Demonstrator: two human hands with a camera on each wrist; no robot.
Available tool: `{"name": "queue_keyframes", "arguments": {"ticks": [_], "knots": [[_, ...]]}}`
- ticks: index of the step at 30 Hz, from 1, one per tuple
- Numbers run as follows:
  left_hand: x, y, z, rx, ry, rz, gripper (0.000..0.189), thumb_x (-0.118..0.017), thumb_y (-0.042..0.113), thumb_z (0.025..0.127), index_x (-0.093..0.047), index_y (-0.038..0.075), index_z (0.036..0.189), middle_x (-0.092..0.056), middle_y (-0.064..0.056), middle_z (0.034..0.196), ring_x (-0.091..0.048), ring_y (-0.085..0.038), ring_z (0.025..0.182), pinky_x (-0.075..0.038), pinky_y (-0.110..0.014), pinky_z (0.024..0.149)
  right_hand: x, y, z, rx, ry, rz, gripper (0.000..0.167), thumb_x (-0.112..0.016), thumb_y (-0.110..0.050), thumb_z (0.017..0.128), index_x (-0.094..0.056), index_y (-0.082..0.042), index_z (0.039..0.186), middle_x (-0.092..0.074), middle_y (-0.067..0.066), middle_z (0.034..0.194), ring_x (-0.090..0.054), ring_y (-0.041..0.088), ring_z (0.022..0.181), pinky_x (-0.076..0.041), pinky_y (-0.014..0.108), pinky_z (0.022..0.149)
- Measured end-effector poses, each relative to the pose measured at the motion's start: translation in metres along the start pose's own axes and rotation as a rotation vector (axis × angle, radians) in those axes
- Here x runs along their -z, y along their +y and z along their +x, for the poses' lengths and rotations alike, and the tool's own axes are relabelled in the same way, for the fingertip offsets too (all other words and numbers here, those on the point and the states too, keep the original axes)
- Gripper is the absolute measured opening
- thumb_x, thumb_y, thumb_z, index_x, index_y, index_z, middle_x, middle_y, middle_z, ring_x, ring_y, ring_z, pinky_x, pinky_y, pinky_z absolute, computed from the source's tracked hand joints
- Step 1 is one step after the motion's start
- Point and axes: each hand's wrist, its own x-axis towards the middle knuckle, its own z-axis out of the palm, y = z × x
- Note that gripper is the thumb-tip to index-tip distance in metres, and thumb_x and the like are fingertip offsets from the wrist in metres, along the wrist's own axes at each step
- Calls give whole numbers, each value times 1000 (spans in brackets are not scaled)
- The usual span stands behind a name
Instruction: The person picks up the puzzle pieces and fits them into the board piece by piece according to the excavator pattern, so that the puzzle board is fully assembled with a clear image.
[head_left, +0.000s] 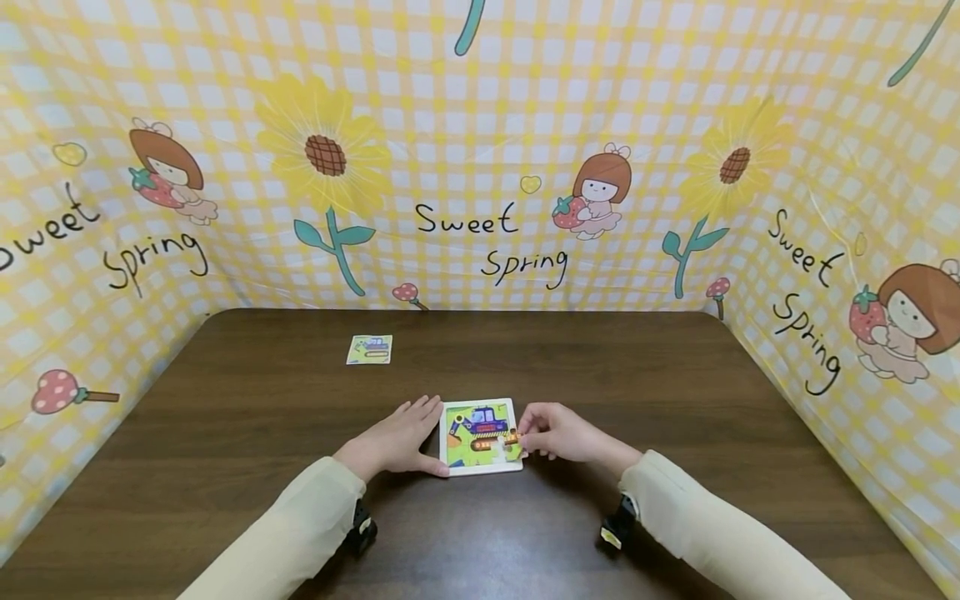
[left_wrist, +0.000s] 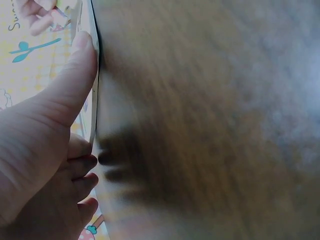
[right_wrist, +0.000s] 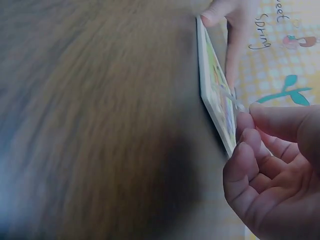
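Observation:
A small white-framed puzzle board [head_left: 480, 436] with a digger picture lies on the dark wooden table [head_left: 675, 392]. My left hand [head_left: 401, 437] lies flat beside its left edge, fingers straight, and the thumb [left_wrist: 75, 85] presses the board's rim [left_wrist: 94, 80]. My right hand [head_left: 551, 435] is at the board's right edge and pinches a small puzzle piece [head_left: 512, 438] between thumb and fingertips, just over the picture. In the right wrist view the board [right_wrist: 216, 95] is seen edge-on, with the pinched piece [right_wrist: 237, 101] at my curled fingers [right_wrist: 250, 150].
A small picture card [head_left: 369, 349] lies farther back on the table, left of centre. A yellow checked "Sweet Spring" cloth [head_left: 480, 167] walls in the table at the back and both sides.

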Motion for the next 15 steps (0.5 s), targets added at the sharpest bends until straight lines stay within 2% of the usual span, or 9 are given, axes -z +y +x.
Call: {"name": "queue_keyframes", "arguments": {"ticks": [7, 11, 15], "knots": [[1, 1, -1, 3, 1, -4, 99, -65, 56, 77, -24, -5, 143, -19, -19, 149, -14, -32, 136, -13, -44, 108, -11, 0, 13, -48, 3, -28, 11, -65, -5, 85, -56, -3, 78, -55, 0, 65, -48, 12, 50, -42, 26, 45], [3, 3, -2, -4, 0, -10, 98, -66, 54, 77, -24, -7, 142, -19, -20, 148, -14, -33, 136, -13, -45, 108, -13, -3, 17, -66, 18, -111, 12, -67, -7, 83, -58, -4, 75, -56, -1, 64, -47, 11, 50, -42, 25, 45], [3, 4, -2, -5, 0, -14, 98, -66, 53, 77, -24, -7, 142, -20, -21, 148, -13, -33, 136, -13, -45, 108, -14, -6, 19, -36, 42, -231, 14, -70, -6, 80, -60, -7, 72, -55, -3, 63, -46, 8, 53, -40, 22, 47]]}}
